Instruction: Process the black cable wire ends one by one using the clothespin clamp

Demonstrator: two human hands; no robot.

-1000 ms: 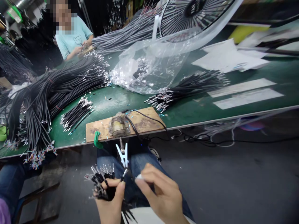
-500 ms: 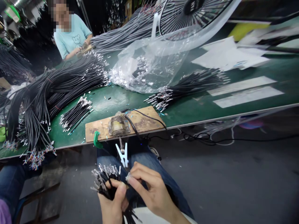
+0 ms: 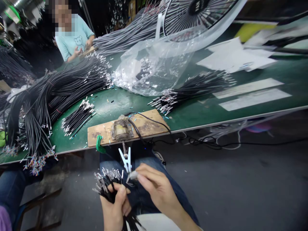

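Note:
My left hand is wrapped round a bundle of short black cables, their stripped, silvery ends fanned out above the fist. The lower ends stick out below it. Between thumb and fingers, my right hand pinches a small silvery-grey piece just right of the bundle; its exact kind cannot be made out. A thin pale strip shows beside that piece. Right above it, a light blue clothespin hangs from a metal tip at the table edge.
On the green table, a wooden board carries a taped block at its edge, with a green clamp. Black cable bundles, a clear plastic bag and a fan lie beyond. A co-worker sits opposite.
My right hand has moved slightly up and away from the bundle, and the silvery-grey piece in its fingers shows more. My left hand keeps its grip. The co-worker's hands have shifted.

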